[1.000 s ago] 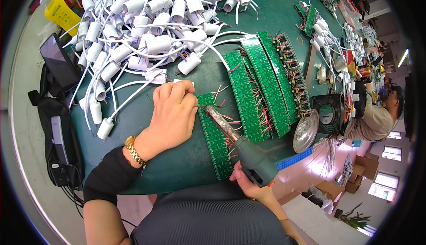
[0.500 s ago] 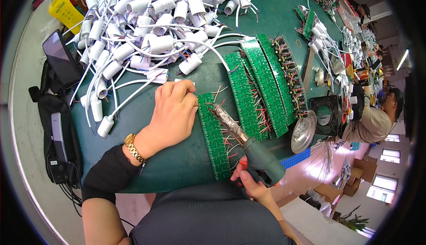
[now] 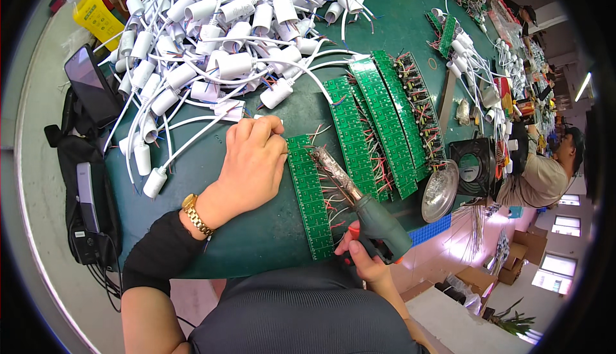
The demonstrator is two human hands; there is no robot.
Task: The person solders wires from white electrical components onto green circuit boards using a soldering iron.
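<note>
My left hand (image 3: 251, 165) is closed at the top left corner of a narrow green circuit board (image 3: 308, 200). Its fingertips are bent inward, and what they pinch is hidden; a bit of white shows just beyond them. In my right hand (image 3: 362, 254) is a soldering gun (image 3: 378, 222) with a dark green body and a red trigger. The gun's silvery, crusted barrel slants up and left, its tip over the board's upper end. Red and white wires stick out from the board's right side.
White lamp holders with cables (image 3: 234, 65) lie heaped beyond my left hand. More green circuit boards (image 3: 385, 129) stand in rows to the right, beside a clear round dish (image 3: 440, 190) and a black fan (image 3: 470, 167). A phone (image 3: 93, 84) leans at the left. A person (image 3: 539, 174) sits at far right.
The soldering gun's tip has shifted slightly right, and its body has dipped a little. My left hand stays at the board's corner with its fingers closed.
</note>
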